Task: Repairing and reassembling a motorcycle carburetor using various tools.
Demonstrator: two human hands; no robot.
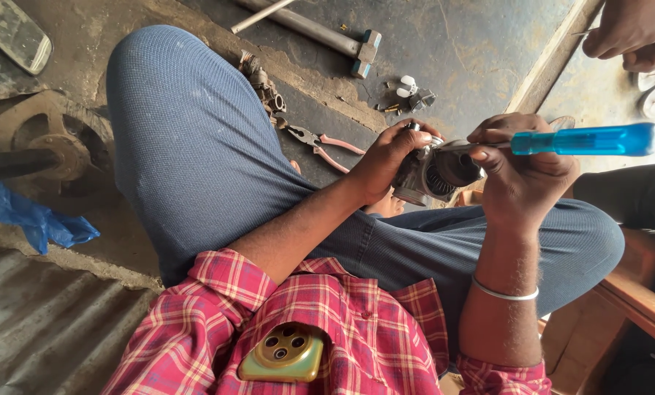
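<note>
Grey metal carburettor [431,174] with round opening, above the knees, left hand [384,162] fingers closed around it, right hand [519,175] gripping blue-handled screwdriver [561,141], pink-handled pliers [319,143] at 9 o'clock, hammer [327,34] at 11 o'clock on floor.

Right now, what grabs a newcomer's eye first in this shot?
The translucent blue screwdriver handle at right, gripped by the right hand with its shaft laid into a grey metal engine part. The left hand steadies that part above the jeans-clad knee. On the floor behind lie pink-handled pliers and a hammer.
</note>
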